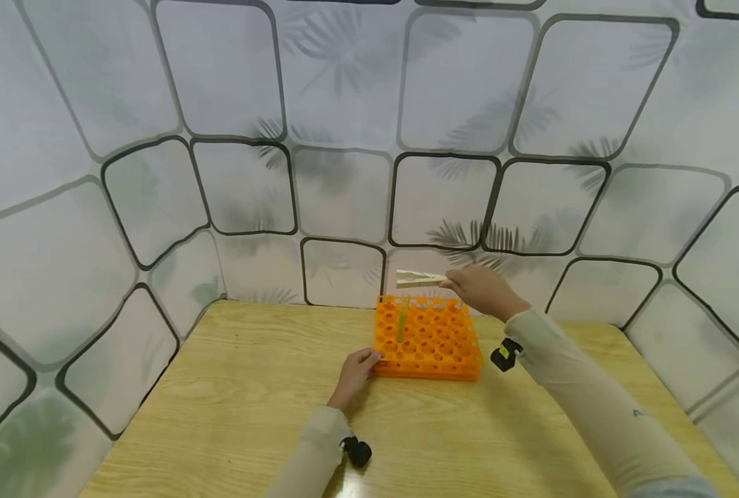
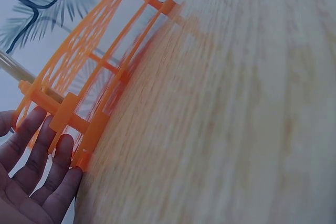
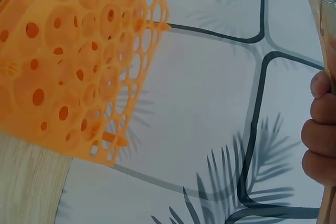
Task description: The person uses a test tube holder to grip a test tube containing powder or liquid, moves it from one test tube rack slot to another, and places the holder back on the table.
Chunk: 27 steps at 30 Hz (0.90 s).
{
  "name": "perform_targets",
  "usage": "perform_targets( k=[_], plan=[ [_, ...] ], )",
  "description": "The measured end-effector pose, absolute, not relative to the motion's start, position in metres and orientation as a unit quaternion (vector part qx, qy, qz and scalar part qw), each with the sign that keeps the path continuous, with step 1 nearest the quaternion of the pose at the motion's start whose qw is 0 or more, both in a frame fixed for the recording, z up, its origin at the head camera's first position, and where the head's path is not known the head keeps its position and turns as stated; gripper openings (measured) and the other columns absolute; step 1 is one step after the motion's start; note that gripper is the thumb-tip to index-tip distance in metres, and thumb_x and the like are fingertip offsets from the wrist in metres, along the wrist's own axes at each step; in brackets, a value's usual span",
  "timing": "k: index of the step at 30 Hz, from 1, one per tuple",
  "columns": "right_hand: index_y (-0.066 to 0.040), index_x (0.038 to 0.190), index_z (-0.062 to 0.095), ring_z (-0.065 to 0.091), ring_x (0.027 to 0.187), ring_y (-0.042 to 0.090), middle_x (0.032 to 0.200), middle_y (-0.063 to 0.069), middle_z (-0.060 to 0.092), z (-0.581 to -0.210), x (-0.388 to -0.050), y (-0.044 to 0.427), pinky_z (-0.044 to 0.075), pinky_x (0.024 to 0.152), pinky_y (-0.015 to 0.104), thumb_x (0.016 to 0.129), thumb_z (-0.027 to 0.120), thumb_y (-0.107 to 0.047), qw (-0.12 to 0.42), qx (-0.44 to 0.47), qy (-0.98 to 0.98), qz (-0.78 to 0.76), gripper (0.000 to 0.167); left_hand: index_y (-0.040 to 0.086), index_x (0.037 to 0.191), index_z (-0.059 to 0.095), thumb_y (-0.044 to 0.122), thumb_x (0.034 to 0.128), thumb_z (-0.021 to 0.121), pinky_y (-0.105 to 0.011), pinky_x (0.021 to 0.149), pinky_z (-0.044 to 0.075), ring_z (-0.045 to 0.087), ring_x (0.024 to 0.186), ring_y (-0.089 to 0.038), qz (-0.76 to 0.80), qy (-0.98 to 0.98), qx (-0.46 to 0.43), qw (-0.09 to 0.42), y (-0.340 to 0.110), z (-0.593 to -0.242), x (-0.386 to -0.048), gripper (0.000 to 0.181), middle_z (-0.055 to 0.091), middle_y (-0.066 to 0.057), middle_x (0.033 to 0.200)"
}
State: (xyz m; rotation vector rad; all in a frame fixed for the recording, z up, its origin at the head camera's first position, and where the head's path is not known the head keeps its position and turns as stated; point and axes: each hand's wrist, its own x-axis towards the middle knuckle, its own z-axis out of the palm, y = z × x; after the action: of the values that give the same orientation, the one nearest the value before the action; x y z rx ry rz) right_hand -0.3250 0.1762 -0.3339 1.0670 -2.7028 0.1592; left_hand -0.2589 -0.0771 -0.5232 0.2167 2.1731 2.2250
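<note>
An orange test tube rack (image 1: 428, 339) with rows of round holes stands on the wooden table. One test tube (image 1: 402, 321) with yellowish contents stands slightly tilted in its left part; the tube also shows in the left wrist view. My left hand (image 1: 353, 379) touches the rack's near left corner, its fairly straight fingers (image 2: 39, 169) spread along the side. Above the rack's far edge, my right hand (image 1: 483, 290) grips a wooden test tube clamp (image 1: 421, 279) pointing left. The clamp's end is over the tube, apart from it. In the right wrist view, curled fingers wrap the clamp.
The light wooden table (image 1: 270, 387) extends left and in front of the rack. A pale patterned curtain (image 1: 344, 194) with dark outlines and leaf shapes hangs close behind the rack and along both sides.
</note>
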Motion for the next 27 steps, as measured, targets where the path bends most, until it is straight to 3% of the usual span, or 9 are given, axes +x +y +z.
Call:
perform_targets(
  k=[11,18,24,27],
  plan=[
    [-0.012,0.073,0.045,0.027,0.047,0.009,0.055,-0.004,0.034,-0.348,-0.327,0.173,0.033,0.053,0.025,0.097,0.049,-0.026,0.108,0.369,-0.921,0.054,0.028,-0.015,0.099,0.058,0.013,0.0981,0.047,-0.026,0.067,0.040,0.042,0.072,-0.013,0.701,0.712,0.011,0.043,-0.072,-0.495,-0.247,0.030,0.056,-0.018,0.087],
    [-0.012,0.072,0.046,0.026,0.044,0.008,0.052,-0.005,0.032,-0.352,-0.329,0.174,0.034,0.053,0.025,0.098,0.047,-0.027,0.101,0.369,-0.922,0.055,0.030,-0.019,0.099,0.055,0.010,0.0981,0.046,-0.025,0.064,0.038,0.038,0.068,-0.011,0.698,0.714,0.015,0.042,-0.073,-0.480,-0.238,0.030,0.048,-0.010,0.077],
    [-0.013,0.070,0.042,0.024,0.045,0.008,0.053,-0.005,0.027,-0.354,-0.330,0.174,0.034,0.054,0.025,0.098,0.048,-0.026,0.098,0.366,-0.924,0.050,0.031,-0.018,0.100,0.056,0.010,0.0980,0.046,-0.025,0.064,0.037,0.038,0.068,-0.010,0.699,0.714,0.022,0.040,-0.073,-0.481,-0.238,0.030,0.048,-0.019,0.079],
    [-0.013,0.071,0.043,0.024,0.045,0.008,0.053,-0.005,0.028,-0.355,-0.330,0.174,0.033,0.053,0.024,0.098,0.048,-0.026,0.096,0.364,-0.925,0.051,0.031,-0.019,0.099,0.055,0.011,0.0982,0.046,-0.026,0.064,0.037,0.037,0.068,-0.011,0.698,0.714,0.023,0.042,-0.074,-0.482,-0.240,0.031,0.045,-0.014,0.075]
  ],
)
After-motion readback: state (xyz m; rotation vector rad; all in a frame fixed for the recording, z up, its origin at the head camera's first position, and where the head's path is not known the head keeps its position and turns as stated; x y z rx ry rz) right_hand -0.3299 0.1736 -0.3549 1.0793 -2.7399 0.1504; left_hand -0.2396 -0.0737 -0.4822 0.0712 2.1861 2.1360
